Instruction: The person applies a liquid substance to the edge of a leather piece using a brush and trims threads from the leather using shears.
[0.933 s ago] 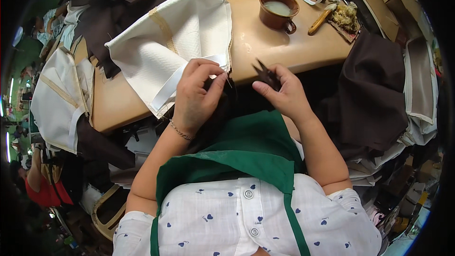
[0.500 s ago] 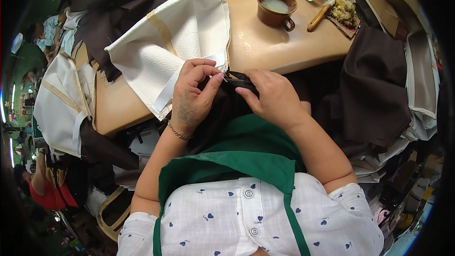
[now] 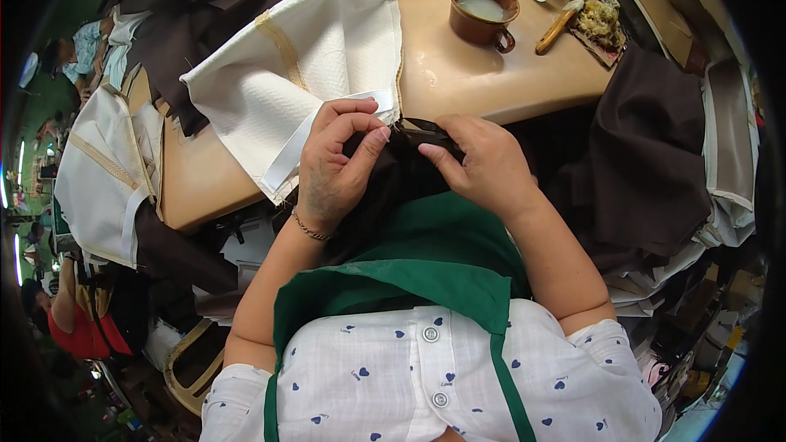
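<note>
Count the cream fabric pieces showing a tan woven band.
2: a large cream piece lying on the table beside the left hand, and another cream piece at the table's left edge. More may be hidden.

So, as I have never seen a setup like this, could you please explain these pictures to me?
There is no machine here: these are a person's bare hands, filmed by a wide camera worn on the head and looking down, so straight edges bend. The left hand pinches beside the edge of some cream fabric with a white strap; what it grips is too small to tell. The right hand holds small dark snippers close by. On the tan table are that fabric, a brown mug of cloudy liquid and a wooden-handled tool.
</note>
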Demonstrator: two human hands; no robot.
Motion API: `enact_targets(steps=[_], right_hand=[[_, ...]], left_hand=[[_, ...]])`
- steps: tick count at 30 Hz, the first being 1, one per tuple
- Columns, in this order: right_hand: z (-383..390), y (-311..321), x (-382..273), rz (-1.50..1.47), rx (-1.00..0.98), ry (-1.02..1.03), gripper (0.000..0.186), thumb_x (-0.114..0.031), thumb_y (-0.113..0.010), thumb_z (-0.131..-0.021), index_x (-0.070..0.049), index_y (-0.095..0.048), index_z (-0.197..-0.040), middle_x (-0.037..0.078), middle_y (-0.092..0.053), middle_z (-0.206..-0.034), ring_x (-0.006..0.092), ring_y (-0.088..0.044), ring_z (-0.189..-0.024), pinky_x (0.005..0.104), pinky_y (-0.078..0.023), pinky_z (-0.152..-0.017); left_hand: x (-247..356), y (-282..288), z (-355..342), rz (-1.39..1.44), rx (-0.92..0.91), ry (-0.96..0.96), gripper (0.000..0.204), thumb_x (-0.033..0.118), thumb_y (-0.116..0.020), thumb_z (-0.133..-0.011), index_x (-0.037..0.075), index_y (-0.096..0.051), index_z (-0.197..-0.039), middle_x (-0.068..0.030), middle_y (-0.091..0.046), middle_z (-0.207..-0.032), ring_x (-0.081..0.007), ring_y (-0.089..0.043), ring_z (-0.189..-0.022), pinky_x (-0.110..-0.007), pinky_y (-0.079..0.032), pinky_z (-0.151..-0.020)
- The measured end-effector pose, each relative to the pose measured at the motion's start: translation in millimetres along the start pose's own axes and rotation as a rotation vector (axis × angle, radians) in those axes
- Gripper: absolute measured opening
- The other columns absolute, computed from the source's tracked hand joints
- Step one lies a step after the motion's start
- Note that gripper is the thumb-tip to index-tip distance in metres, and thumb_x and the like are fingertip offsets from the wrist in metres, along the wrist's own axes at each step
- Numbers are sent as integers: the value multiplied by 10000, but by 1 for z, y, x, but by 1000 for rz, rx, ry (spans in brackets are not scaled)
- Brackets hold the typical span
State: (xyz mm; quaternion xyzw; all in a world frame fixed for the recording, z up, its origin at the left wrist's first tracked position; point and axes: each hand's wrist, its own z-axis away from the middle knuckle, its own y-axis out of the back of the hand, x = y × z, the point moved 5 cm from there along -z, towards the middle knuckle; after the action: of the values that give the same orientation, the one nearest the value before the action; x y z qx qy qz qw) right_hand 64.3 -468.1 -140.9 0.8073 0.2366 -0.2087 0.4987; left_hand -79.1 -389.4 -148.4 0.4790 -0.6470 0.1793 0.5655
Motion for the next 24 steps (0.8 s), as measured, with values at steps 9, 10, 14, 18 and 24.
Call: enact_targets(steps=[9,10,14,18,24], right_hand=[[-5,-17,-7,116,-63,2,197,-210,-596,-743,-33,-509,-748,140,-560,-688,295,-565,-627,378,-450,-560],[-6,-18,-5,115,-64,3,197,-210,-596,-743,-33,-509,-748,140,-560,-688,295,-565,-627,378,-450,-560],[-8,-6,16,50,16,-183,204,-220,-576,-771,-28,-505,-778,155,-564,-715,332,-561,-652,411,-445,-581],[-9,15,48,157,116,-271,228,-246,-572,-782,-36,-527,-856,155,-559,-750,340,-549,-707,423,-432,-615],[-33,2,69,649,47,-16,292,-310,-592,-747,-74,-558,-916,48,-534,-854,245,-521,-780,378,-430,-592]], left_hand=[[-1,0,-1,-12,-14,-80,59,40,-561,-806,-13,-575,-829,-106,-482,-1052,-162,-487,-979,-263,-373,-847],[3,0,-1,7,-12,-88,45,26,-555,-800,-11,-573,-818,-111,-484,-1049,-185,-482,-1005,-281,-359,-869],[14,16,13,28,-97,-111,20,11,-543,-779,-4,-556,-778,-126,-508,-1027,-214,-489,-1013,-301,-352,-880],[13,60,54,-49,-314,135,71,60,-539,-773,7,-525,-727,-140,-550,-981,-210,-518,-937,-285,-368,-839],[-118,150,241,-628,-621,797,283,255,-530,-798,9,-587,-926,-144,-555,-1018,-257,-557,-937,-332,-435,-785]])
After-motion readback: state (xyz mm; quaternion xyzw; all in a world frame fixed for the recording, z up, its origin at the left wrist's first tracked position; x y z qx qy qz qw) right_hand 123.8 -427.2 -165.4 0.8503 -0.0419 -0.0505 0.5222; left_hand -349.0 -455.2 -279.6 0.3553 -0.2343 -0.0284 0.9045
